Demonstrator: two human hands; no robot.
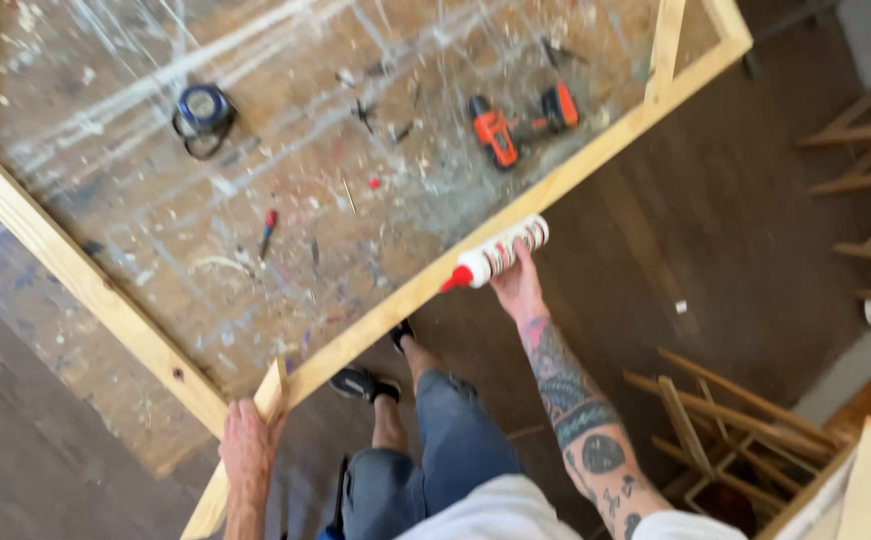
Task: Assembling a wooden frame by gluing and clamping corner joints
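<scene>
Left hand at 7 o'clock has its grip clamped round the near corner of the wooden frame. Right hand pinches a glue bottle, red tip touching the frame's edge. Further out at 12 o'clock, an orange drill and a tape measure lie on the paint-splattered desk.

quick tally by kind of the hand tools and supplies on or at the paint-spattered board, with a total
Glue bottle, in the right hand: 1
Orange cordless drill: 1
Blue tape measure: 1
Red-handled screwdriver: 1
Total: 4
The left hand grips the wooden frame.
</scene>
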